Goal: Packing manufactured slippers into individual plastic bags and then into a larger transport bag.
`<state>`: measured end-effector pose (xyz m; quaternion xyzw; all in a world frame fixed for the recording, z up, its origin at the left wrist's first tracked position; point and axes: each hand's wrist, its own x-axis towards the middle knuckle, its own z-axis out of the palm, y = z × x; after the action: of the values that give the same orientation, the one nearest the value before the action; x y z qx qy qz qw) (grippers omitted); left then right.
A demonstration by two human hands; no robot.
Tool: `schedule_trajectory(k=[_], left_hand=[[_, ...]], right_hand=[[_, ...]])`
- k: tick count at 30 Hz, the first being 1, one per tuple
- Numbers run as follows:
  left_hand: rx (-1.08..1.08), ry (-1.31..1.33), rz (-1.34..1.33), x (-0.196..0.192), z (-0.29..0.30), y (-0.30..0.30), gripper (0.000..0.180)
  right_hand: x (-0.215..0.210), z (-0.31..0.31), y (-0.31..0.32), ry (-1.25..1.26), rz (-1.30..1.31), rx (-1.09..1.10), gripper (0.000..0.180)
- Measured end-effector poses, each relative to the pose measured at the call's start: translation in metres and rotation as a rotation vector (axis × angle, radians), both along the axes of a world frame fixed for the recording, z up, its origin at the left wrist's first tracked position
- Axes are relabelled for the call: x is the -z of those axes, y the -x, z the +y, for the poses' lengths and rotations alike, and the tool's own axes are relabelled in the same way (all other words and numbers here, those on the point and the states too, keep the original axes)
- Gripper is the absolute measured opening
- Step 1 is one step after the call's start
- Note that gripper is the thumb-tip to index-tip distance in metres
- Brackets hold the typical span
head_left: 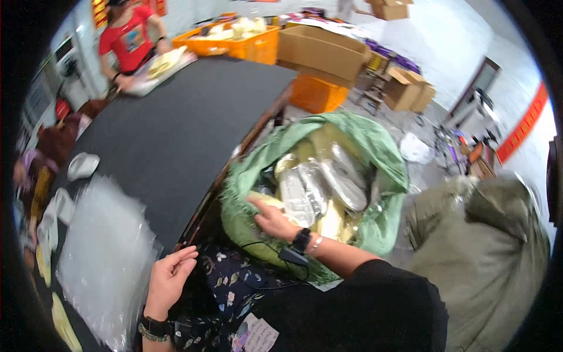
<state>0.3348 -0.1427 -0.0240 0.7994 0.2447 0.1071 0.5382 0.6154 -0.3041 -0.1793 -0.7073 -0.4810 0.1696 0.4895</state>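
The right hand (272, 220) reaches into the open green sack (375, 146) just right of the table, fingers spread over a pale yellow bagged item (264, 200) at the near left of the sack; whether they have closed on it I cannot tell. Silver-wrapped packs (319, 185) lie just beyond. The left hand (169, 276) rests open and empty at the near edge of the dark table (176, 129), beside a stack of clear plastic bags (105, 258). This looks like the picking step; next calls for a firm grasp and a lift clear of the sack's rim

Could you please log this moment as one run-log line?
right hand: reaching into green sack, touching a pale yellow item | left hand: open, beside clear bag stack | table: dark
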Motion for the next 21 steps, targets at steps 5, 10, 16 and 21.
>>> schedule_trajectory(k=[5,10,16,21], left_hand=[[-0.129,0.648,0.017,0.046,0.025,-0.046,0.067],[0.081,0.595,0.014,0.084,0.017,-0.122,0.06],[-0.134,0.892,-0.062,0.112,0.064,-0.143,0.039],[-0.114,1.023,-0.253,0.076,0.045,-0.154,0.043]], right_hand=[[-0.055,0.003,0.043,0.164,0.018,-0.077,0.065],[-0.064,0.009,0.088,0.151,-0.167,-0.217,0.066],[-0.083,0.023,0.1,0.266,-0.256,-0.239,0.07],[-0.032,0.018,0.1,-0.077,0.075,0.127,0.053]])
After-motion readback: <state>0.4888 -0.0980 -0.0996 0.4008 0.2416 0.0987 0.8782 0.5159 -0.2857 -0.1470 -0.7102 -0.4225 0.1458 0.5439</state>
